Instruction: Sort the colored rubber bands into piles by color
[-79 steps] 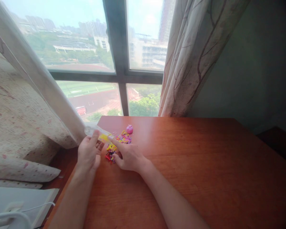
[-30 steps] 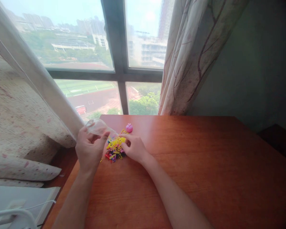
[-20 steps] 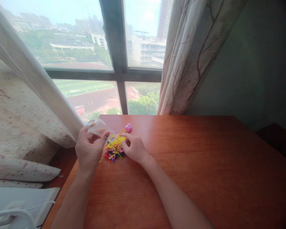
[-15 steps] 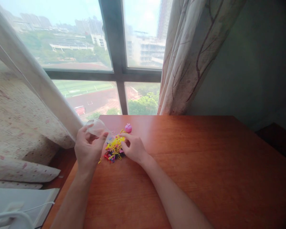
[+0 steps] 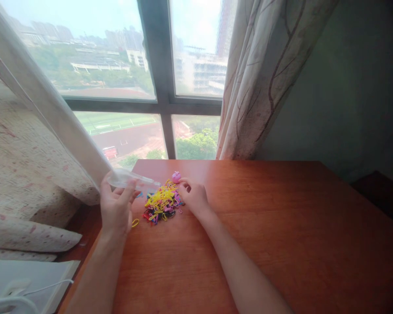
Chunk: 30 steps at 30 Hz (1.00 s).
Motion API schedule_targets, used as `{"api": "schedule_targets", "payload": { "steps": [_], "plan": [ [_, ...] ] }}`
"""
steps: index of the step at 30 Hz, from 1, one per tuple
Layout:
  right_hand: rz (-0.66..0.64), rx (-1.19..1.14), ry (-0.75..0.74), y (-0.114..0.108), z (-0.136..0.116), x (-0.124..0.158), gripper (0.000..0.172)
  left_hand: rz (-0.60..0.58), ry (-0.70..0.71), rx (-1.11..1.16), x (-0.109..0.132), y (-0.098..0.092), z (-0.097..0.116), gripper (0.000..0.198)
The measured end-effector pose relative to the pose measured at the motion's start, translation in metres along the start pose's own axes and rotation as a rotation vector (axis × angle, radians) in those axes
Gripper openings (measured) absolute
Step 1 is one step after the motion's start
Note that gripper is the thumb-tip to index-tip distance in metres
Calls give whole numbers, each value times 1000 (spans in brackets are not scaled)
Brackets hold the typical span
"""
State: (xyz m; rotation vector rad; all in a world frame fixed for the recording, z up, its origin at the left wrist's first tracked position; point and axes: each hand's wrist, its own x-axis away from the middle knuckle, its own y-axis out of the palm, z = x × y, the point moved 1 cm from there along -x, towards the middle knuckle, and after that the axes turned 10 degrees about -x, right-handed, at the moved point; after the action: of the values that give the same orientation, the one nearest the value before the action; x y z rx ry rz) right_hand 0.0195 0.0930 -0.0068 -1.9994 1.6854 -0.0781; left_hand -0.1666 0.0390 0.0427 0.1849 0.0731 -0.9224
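Note:
My left hand (image 5: 116,207) is closed around a clear plastic bag (image 5: 127,178), whose mouth points right toward the pile. Below and right of it, a heap of small coloured rubber bands (image 5: 162,200) lies on the table, mostly yellow with pink, black, red and blue among them. One yellow band (image 5: 135,223) lies apart, close to my left wrist. At the heap's right edge is my right hand (image 5: 195,198), fingers bent and apart, with nothing visible in it. A round pink object (image 5: 176,176) sits just beyond its fingertips.
The brown wooden table (image 5: 265,231) reaches to the window (image 5: 163,107). Patterned curtains hang at the left (image 5: 39,174) and at the right (image 5: 249,87). At the lower left, beside the table, are a white surface (image 5: 29,279) and a white cable (image 5: 50,285).
My right hand has drawn back to the right, uncovering more of the heap. My left hand has shifted slightly left, and the bag now lies flatter.

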Motion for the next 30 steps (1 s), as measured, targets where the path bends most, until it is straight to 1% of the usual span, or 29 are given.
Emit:
{"api": "schedule_targets", "payload": {
  "steps": [4,6,8,10,12,15,18,20,22,24,26,28,30],
  "plan": [
    [-139,0,-139,15,-13,13,21,37,-54,26,-1,-2,1,57],
    [-220,31,-233,24,-21,23,25,49,-63,12,-1,-3,1,56],
    [-271,67,-308,29,-27,33,28,50,-76,-2,-1,-3,-1,55],
    [-297,75,-338,28,-29,41,29,48,-89,-17,-1,-2,-2,54],
    [-315,46,-343,22,-29,45,35,47,-97,-30,0,-2,-3,55],
    [-301,-44,-327,11,-27,46,40,52,-102,-48,0,-3,-5,57],
    [-191,-105,-267,4,-20,36,28,64,-104,-60,-1,-4,-5,59],
    [-104,-69,-185,2,-11,22,22,70,-108,-66,-3,-5,-6,61],
    [-46,-14,-127,3,1,4,26,73,-108,-74,-7,-5,-7,62],
    [-15,37,-105,5,12,-15,38,77,-99,-82,-12,-6,-9,60],
    [-41,77,-115,9,19,-32,48,85,-80,-93,-21,-6,-13,57],
    [-102,100,-145,15,21,-42,45,95,-55,-114,-33,-5,-20,55],
    [-163,107,-181,21,20,-46,37,115,-22,-153,-46,-5,-28,54]
  ]
}}
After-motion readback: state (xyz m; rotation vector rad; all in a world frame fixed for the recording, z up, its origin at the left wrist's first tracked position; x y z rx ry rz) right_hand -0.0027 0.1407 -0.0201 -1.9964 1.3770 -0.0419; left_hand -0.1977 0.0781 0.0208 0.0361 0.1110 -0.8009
